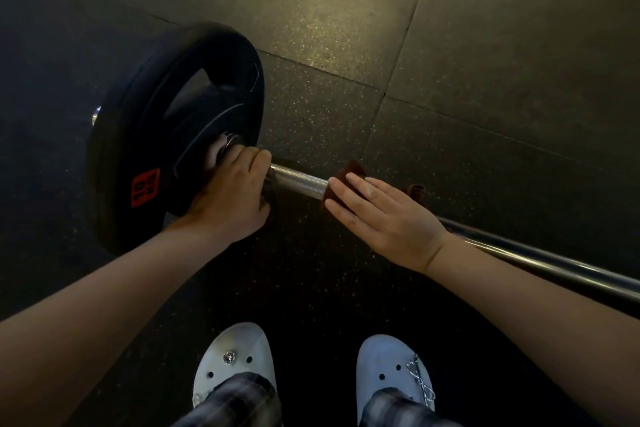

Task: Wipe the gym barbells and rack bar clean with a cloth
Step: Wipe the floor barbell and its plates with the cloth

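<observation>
Gripping barbell (298, 178) at plate (166, 121) edge: left hand (232, 198) | right hand (384, 215) flat on cloth (355, 168)

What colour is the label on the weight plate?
The label is red with dark numerals; head view.

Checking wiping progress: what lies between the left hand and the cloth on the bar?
Between left hand and cloth, only bare knurled bar, per the head view.

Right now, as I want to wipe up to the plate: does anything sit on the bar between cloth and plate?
Yes. The left hand grips the bar right beside the plate, between it and the cloth under the right hand. Only the knurled stretch up to that hand looks free.
</observation>
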